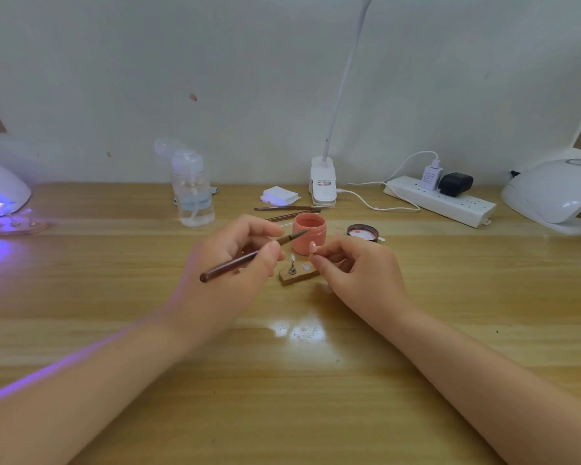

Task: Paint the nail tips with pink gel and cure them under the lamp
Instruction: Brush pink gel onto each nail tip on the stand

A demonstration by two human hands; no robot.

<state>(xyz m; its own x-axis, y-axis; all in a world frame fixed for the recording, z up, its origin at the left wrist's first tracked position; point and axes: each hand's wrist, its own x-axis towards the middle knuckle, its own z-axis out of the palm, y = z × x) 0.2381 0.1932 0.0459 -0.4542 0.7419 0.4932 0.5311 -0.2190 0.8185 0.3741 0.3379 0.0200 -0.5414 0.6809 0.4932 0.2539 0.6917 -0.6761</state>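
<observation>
While the left hand (235,260) grips the brush (249,256) and the right hand (356,273) pinches a nail tip (313,247) mid-tabletop, stroke thinly, keeping its bristles off the fingers. Beyond stands the open gel jar (309,237); the lit lamp (0,193) glows at the far-left edge.

Pink gel jar (309,237), seemingly brown brush (249,257)

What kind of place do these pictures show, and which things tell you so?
Probably a nail-art workstation, at home or in a small studio. On the wooden table stand a lit curing lamp, an open jar of pink gel and a second nail lamp. The left hand holds a brush.
</observation>
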